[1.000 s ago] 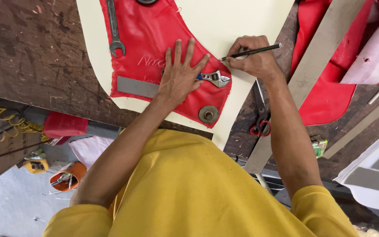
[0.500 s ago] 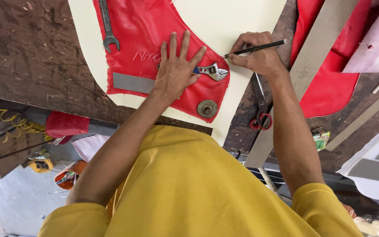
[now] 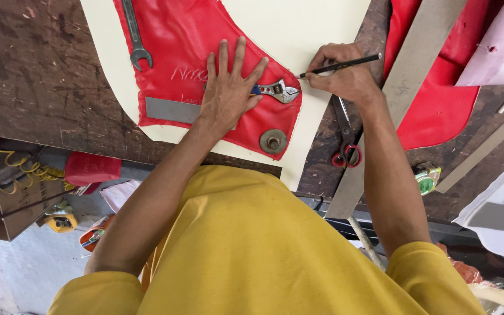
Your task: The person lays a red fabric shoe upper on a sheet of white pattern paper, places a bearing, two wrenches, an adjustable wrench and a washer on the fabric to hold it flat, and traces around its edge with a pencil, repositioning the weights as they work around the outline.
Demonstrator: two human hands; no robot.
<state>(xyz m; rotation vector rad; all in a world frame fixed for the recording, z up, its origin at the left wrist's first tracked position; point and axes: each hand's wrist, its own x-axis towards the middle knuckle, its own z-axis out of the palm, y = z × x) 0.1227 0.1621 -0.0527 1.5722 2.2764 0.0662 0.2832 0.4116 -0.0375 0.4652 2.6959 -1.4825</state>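
My left hand [image 3: 227, 87] lies flat with spread fingers on a red leather-like pattern piece [image 3: 193, 52]. That piece rests on a cream sheet [image 3: 298, 29] over a dark worn workbench [image 3: 30, 76]. My right hand [image 3: 345, 76] grips a dark pencil [image 3: 339, 65], its tip touching the cream sheet at the red piece's right edge. A small adjustable wrench [image 3: 275, 90], a round metal weight [image 3: 273, 141] and a long spanner [image 3: 134, 35] sit on the red piece.
Red-handled scissors [image 3: 345, 134] and a long grey straightedge [image 3: 398, 87] lie right of my right hand. More red material [image 3: 433, 111] lies at right, under a pale pink piece [image 3: 497, 46]. A green tape measure [image 3: 427, 178] sits near the bench edge. Yellow cable [image 3: 24, 169] hangs at left.
My right hand and the pencil have shifted slightly down along the red piece's right edge. My left hand stays pressed on the red piece. The view has drifted a little.
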